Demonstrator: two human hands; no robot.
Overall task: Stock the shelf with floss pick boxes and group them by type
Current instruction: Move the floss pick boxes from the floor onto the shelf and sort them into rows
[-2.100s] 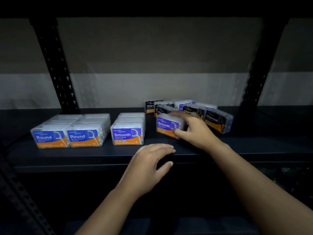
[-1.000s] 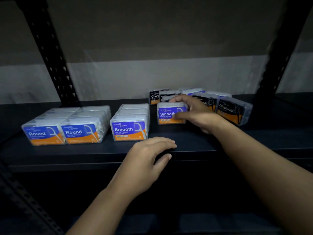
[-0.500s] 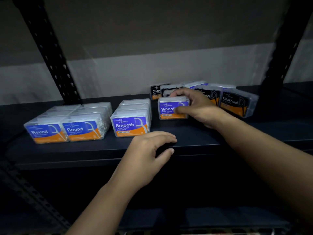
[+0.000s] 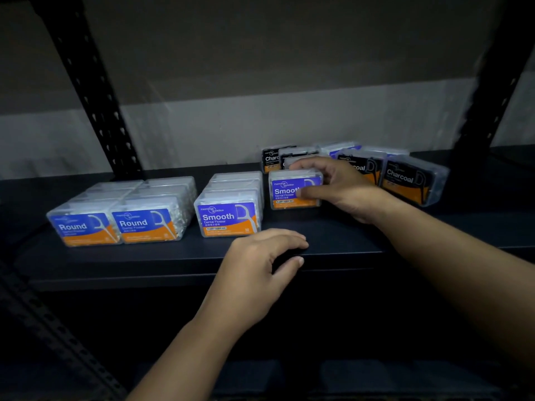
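Head view, the only one. A dark metal shelf point(image 4: 333, 235) carries three kinds of floss pick boxes. At the left, two rows of Round boxes point(image 4: 115, 224) stand side by side, labels forward. Just right of them runs a single row of Smooth boxes point(image 4: 228, 217), also squared up.

The right hand point(image 4: 341, 189) holds a lone Smooth box point(image 4: 292, 192): fingers curled over its top edge, thumb pressed on the front label, so the box is pinched between them. This box stands upright on the shelf, just right of the Smooth row and set further back than that row's front box; a narrow gap seems to separate them.

Behind and to the right, Charcoal boxes point(image 4: 405, 180) lie in a loose, tilted cluster, with a blue-labelled box point(image 4: 341, 147) partly hidden at the back among them.

The left hand point(image 4: 260, 264) rests on the front lip of the shelf, fingers loosely curved over the edge, thumb apart below, holding nothing.

Judgement: step in hand is sorting the Smooth type out of the mixed cluster; Round appears done. Next move calls for sliding the held box leftward and forward until flush with the Smooth row, without nudging that row. Then the blue box needs fetching from among the Charcoal ones, which want straightening.
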